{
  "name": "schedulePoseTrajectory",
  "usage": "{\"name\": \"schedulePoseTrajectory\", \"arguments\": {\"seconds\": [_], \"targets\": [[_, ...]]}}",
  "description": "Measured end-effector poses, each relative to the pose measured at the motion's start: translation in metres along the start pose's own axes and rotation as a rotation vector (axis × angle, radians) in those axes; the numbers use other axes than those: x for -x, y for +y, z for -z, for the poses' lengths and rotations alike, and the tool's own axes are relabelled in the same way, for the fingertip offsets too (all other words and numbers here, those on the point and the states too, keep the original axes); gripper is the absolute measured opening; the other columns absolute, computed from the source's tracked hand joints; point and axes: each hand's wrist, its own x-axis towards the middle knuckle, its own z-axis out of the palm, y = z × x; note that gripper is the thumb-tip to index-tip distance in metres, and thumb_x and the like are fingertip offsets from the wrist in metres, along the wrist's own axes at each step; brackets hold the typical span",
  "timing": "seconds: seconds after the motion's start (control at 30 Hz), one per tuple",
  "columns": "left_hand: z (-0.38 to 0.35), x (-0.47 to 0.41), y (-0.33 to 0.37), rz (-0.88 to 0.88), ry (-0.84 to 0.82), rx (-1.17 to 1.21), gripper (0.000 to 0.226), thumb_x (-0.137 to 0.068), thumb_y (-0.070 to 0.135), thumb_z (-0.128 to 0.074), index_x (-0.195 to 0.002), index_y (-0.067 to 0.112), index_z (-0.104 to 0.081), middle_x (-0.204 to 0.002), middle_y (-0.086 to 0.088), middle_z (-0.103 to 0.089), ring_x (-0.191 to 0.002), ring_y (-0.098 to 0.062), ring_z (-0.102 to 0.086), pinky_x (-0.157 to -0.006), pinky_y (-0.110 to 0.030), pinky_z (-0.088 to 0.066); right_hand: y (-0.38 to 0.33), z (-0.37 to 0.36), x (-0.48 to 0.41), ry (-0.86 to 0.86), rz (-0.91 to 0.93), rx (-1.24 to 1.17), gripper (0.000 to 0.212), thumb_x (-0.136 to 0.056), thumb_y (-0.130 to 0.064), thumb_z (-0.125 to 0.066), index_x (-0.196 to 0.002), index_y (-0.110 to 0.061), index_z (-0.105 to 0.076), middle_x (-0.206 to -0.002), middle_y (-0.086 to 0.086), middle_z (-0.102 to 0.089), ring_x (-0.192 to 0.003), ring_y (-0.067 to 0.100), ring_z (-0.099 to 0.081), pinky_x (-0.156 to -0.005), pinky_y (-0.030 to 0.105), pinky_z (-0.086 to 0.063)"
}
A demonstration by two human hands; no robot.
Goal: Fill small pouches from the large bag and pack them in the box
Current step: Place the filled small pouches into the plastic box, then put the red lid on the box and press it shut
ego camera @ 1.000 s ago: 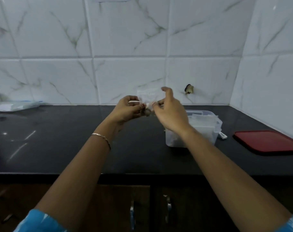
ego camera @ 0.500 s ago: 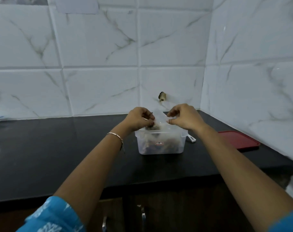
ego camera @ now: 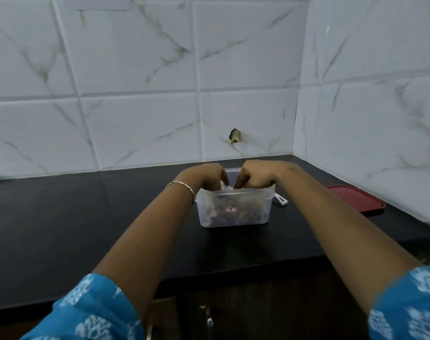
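**Pouch Handling at the Box**

The pouch (ego camera: 225, 186) sits at the open top of the box (ego camera: 248, 190), between both hands. The left hand (ego camera: 204, 176) and right hand (ego camera: 255, 175) curl down inside the rim, which hides whether either pinches the pouch. The film is likely light, limp and slippery, so take it by its top corners. The lid (ego camera: 354, 198) lies right of the box.

Both arms outstretched, left hand (ego camera: 206, 176) and right hand (ego camera: 255, 175) close together, knuckles up, fingers curled downward.
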Motion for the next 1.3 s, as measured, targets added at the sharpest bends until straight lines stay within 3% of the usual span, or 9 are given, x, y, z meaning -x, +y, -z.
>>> {"name": "schedulePoseTrajectory", "arguments": {"seconds": [0.2,0.4,0.5,0.57,0.7,0.8,0.9,1.07,1.3], "targets": [[-0.007,-0.007,-0.003,-0.001,0.004,0.006,0.033,-0.088,0.005,-0.059,-0.119,0.016,-0.068,-0.123,-0.009,-0.063,-0.11,-0.023,-0.059,-0.084,-0.026,-0.043,0.002,-0.004,-0.003,-0.015,-0.007,-0.002,0.051,-0.087,0.011,-0.041,-0.123,-0.016,-0.066,-0.12,0.0,-0.066,-0.1,0.012,-0.059,-0.087,0.025,-0.048],[-0.006,-0.004,-0.006,-0.031,0.006,0.034,0.032,-0.091,0.014,-0.06,-0.122,0.008,-0.066,-0.124,-0.01,-0.063,-0.111,-0.023,-0.059,-0.092,-0.027,-0.045,0.036,-0.02,0.019,0.766,-0.016,-0.318,0.028,-0.09,-0.002,-0.053,-0.093,-0.02,-0.074,-0.098,-0.005,-0.07,-0.082,0.005,-0.062,-0.078,0.022,-0.05],[-0.006,-0.002,-0.003,-0.031,0.051,0.102,0.034,-0.093,0.013,-0.055,-0.125,0.007,-0.064,-0.127,-0.008,-0.061,-0.111,-0.02,-0.057,-0.091,-0.026,-0.042,0.067,-0.029,0.042,0.911,-0.149,-0.269,0.016,-0.088,-0.012,-0.059,-0.095,-0.022,-0.07,-0.097,-0.004,-0.069,-0.089,0.012,-0.064,-0.082,0.03,-0.052],[-0.007,-0.005,0.0,-0.027,0.19,0.171,0.031,-0.094,0.016,-0.053,-0.123,0.01,-0.064,-0.127,-0.008,-0.061,-0.113,-0.022,-0.055,-0.095,-0.029,-0.042,0.09,-0.035,0.058,0.801,-0.28,-0.196,0.021,-0.088,-0.029,-0.065,-0.106,-0.017,-0.067,-0.109,0.001,-0.068,-0.104,0.02,-0.062,-0.089,0.033,-0.049],[-0.013,-0.012,0.002,0.026,0.385,0.191,0.026,-0.092,0.039,-0.052,-0.112,0.026,-0.065,-0.123,-0.001,-0.063,-0.116,-0.026,-0.053,-0.101,-0.044,-0.041,0.123,-0.056,0.077,0.39,-0.605,0.04,0.095,-0.074,-0.078,-0.054,-0.137,-0.007,-0.044,-0.141,0.015,-0.048,-0.13,0.033,-0.045,-0.107,0.041,-0.037],[-0.019,-0.009,0.004,0.089,0.42,0.148,0.028,-0.093,0.045,-0.049,-0.112,0.03,-0.063,-0.123,0.005,-0.06,-0.12,-0.025,-0.049,-0.098,-0.045,-0.03,0.138,-0.075,0.084,0.233,-0.746,-0.001,0.115,-0.067,-0.09,-0.042,-0.145,-0.007,-0.032,-0.152,0.019,-0.033,-0.14,0.035,-0.033,-0.114,0.047,-0.028],[-0.026,-0.004,0.002,0.13,0.421,0.135,0.031,-0.094,0.048,-0.047,-0.113,0.028,-0.061,-0.123,0.005,-0.061,-0.118,-0.024,-0.051,-0.099,-0.047,-0.027,0.142,-0.086,0.086,0.197,-0.765,0.031,0.106,-0.077,-0.085,-0.034,-0.149,-0.007,-0.029,-0.156,0.02,-0.025,-0.143,0.036,-0.028,-0.114,0.048,-0.028],[-0.028,0.0,0.001,0.208,0.397,0.133,0.034,-0.092,0.05,-0.048,-0.113,0.026,-0.061,-0.119,0.001,-0.062,-0.114,-0.025,-0.053,-0.102,-0.05,-0.03,0.136,-0.082,0.086,0.225,-0.692,0.27,0.073,-0.094,-0.065,-0.029,-0.133,-0.007,-0.051,-0.134,0.015,-0.056,-0.121,0.032,-0.053,-0.097,0.04,-0.043],[-0.031,0.003,0.003,0.214,0.425,0.144,0.035,-0.092,0.049,-0.049,-0.114,0.027,-0.064,-0.119,0.001,-0.064,-0.112,-0.024,-0.054,-0.103,-0.049,-0.033,0.117,-0.077,0.075,0.14,-0.623,0.441,0.048,-0.103,-0.04,-0.031,-0.123,-0.007,-0.06,-0.13,0.012,-0.059,-0.118,0.029,-0.055,-0.097,0.039,-0.044]]}}
